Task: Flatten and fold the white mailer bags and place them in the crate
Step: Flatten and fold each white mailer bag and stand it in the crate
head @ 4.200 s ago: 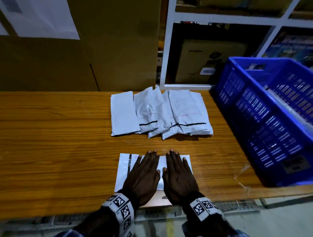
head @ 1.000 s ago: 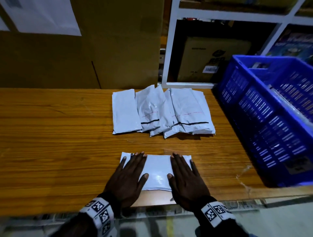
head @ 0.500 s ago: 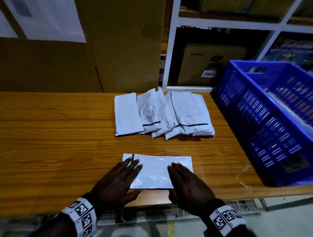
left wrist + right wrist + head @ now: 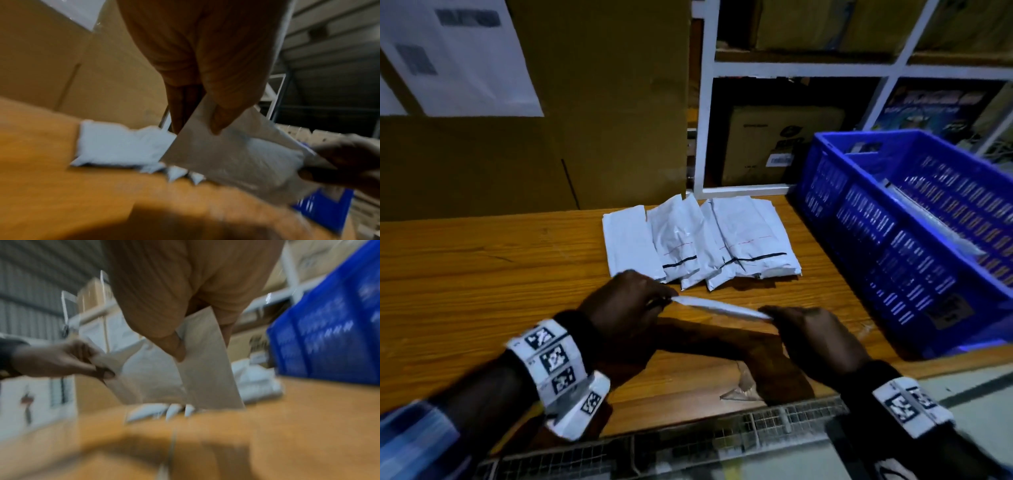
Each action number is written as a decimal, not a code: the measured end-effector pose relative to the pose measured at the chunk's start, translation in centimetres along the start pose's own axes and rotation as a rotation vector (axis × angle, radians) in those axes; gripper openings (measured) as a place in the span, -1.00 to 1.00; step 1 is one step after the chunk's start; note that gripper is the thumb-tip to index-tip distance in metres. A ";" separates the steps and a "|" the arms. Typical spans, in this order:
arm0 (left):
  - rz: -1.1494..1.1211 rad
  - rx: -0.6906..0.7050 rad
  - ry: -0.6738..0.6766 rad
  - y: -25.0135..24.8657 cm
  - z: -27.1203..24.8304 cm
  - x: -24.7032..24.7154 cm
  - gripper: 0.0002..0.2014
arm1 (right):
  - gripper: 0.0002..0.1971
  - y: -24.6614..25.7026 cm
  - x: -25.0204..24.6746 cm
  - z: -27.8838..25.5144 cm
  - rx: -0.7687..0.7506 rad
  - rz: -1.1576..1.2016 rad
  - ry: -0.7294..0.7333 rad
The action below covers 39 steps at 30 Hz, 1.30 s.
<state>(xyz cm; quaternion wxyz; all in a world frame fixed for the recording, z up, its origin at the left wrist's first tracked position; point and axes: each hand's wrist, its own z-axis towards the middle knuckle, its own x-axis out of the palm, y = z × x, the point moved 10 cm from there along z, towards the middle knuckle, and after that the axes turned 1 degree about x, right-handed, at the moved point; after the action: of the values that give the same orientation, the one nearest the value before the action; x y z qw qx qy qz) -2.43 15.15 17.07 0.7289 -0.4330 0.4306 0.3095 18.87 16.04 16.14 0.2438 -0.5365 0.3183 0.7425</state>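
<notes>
your left hand [image 4: 619, 305] and right hand [image 4: 815, 339] each pinched an end of the mailer bag [image 4: 717, 308]. it hung above the bench [image 4: 482, 274], mid-frame.

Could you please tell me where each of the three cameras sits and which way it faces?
Head: worn on the head, looks forward and down at the table; both hands pinch the lifted mailer bag.
Left wrist: looks along the left hand toward the bag pile.
Right wrist: looks along the right hand; blue crate at right.
Shared: all show the held bag.
</notes>
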 end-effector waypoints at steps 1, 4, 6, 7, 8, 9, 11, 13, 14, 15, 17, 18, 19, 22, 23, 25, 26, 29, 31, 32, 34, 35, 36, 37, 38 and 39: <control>0.010 0.022 -0.003 -0.5 1.3 -0.9 -0.78 | -0.53 -0.6 -1.5 -0.1 0.024 -0.003 -0.029; 0.036 0.073 0.018 -3.0 5.5 -3.4 -0.82 | -0.52 -1.8 -6.4 -0.5 0.018 0.012 -0.114; 0.027 0.099 0.009 -5.2 8.4 -5.2 -0.84 | -0.57 -3.0 -9.9 -1.1 0.014 0.043 -0.171; 0.019 0.121 -0.002 -6.7 9.8 -6.1 -0.85 | -0.60 -3.9 -11.7 -1.5 0.016 0.049 -0.207; 0.015 0.151 -0.019 -8.4 11.1 -7.0 -0.86 | -0.61 -5.0 -13.4 -1.9 0.023 0.047 -0.241; 0.016 0.182 -0.033 -10.1 12.5 -7.7 -0.86 | -0.62 -6.0 -15.1 -2.3 0.030 0.039 -0.262; 0.033 0.204 -0.040 -13.1 15.2 -8.8 -0.86 | -0.66 -8.0 -18.4 -3.4 0.022 -0.008 -0.313; 0.049 0.206 -0.051 -15.7 18.1 -9.6 -0.86 | -0.70 -10.1 -21.9 -4.7 0.010 -0.057 -0.398; 0.058 0.206 -0.064 -17.0 19.5 -10.0 -0.86 | -0.72 -11.1 -23.5 -5.4 0.000 -0.075 -0.434; 0.064 0.195 -0.077 -18.3 20.8 -10.2 -0.85 | -0.73 -11.9 -25.1 -6.1 -0.018 -0.087 -0.462; 0.065 0.170 -0.098 -20.6 23.5 -10.4 -0.84 | -0.78 -13.4 -27.7 -7.5 -0.043 -0.097 -0.492; 0.061 0.170 -0.104 -21.9 24.7 -10.2 -0.84 | -0.80 -14.4 -28.6 -8.3 -0.040 -0.105 -0.494; 0.056 0.174 -0.107 -23.2 25.9 -10.0 -0.84 | -0.81 -15.4 -29.5 -8.9 -0.030 -0.113 -0.495; 0.066 0.187 -0.122 -26.9 29.2 -9.3 -0.83 | -0.84 -19.2 -31.2 -10.5 0.048 -0.095 -0.487; 0.069 0.194 -0.120 -27.9 30.4 -9.0 -0.84 | -0.84 -20.6 -31.6 -10.8 0.087 -0.077 -0.469; 0.086 0.210 -0.107 -29.7 32.7 -8.0 -0.85 | -0.90 -23.2 -31.9 -11.4 0.169 -0.069 -0.416; 0.102 0.215 -0.097 -30.5 33.8 -7.5 -0.85 | -0.87 -24.3 -32.0 -11.6 0.200 -0.079 -0.397; 0.121 0.218 -0.060 -31.9 37.1 -5.6 -0.87 | -0.73 -27.1 -32.0 -12.2 0.296 -0.065 -0.343; 0.126 0.212 -0.042 -32.6 39.3 -4.5 -0.84 | -0.79 -28.6 -31.9 -12.5 0.341 -0.081 -0.313; 0.131 0.207 -0.036 -32.8 40.5 -4.0 -0.83 | -0.84 -29.4 -31.8 -12.5 0.358 -0.093 -0.303; 0.140 0.191 -0.022 -33.1 42.9 -2.9 -0.79 | -0.89 -30.9 -31.7 -12.1 0.382 -0.115 -0.277; 0.145 0.182 -0.011 -33.1 44.2 -2.3 -0.79 | -0.90 -31.7 -31.6 -11.8 0.397 -0.125 -0.261; 0.151 0.174 0.004 -33.1 45.6 -1.6 -0.78 | -0.94 -32.5 -31.5 -11.3 0.414 -0.140 -0.244; 0.155 0.167 0.020 -33.2 47.0 -0.8 -0.77 | -0.97 -33.3 -31.4 -10.9 0.433 -0.159 -0.227; 0.158 0.161 0.033 -33.2 48.4 -0.1 -0.75 | -0.98 -34.1 -31.3 -10.3 0.445 -0.176 -0.212; 0.161 0.159 0.044 -33.2 49.9 0.5 -0.73 | -0.96 -35.0 -31.2 -9.8 0.459 -0.179 -0.199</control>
<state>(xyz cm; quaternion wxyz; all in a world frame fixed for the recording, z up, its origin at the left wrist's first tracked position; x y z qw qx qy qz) 43.13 45.57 41.37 0.7241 -0.3447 0.5031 0.3221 59.29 31.97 36.30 0.4541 -0.4173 0.4042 0.6755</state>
